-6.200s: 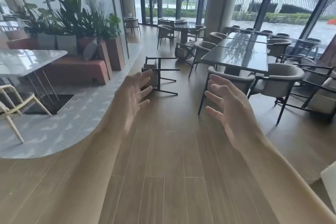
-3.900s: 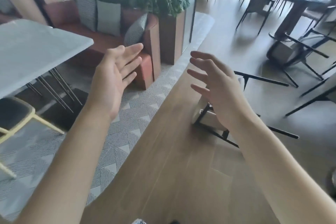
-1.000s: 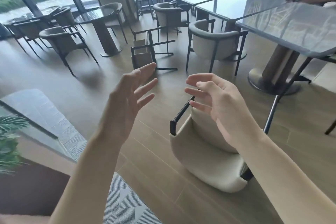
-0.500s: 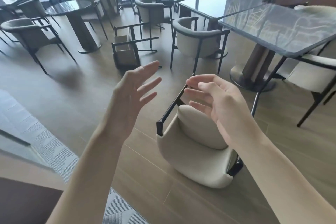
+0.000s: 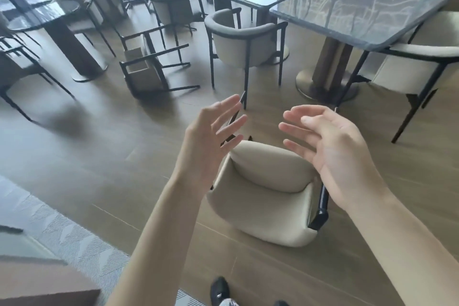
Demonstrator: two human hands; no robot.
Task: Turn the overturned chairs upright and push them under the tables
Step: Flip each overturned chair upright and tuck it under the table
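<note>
Both hands hang empty with fingers spread, the left hand [image 5: 211, 141] and right hand [image 5: 330, 154] at frame centre above the overturned cream chair [image 5: 263, 196] lying on the floor [image 5: 99, 156]. It looks bulky, padded and stiff-framed; its black metal frame [image 5: 323, 202] seems the firmest hold. A second toppled chair [image 5: 146, 69] lies upper left.
</note>
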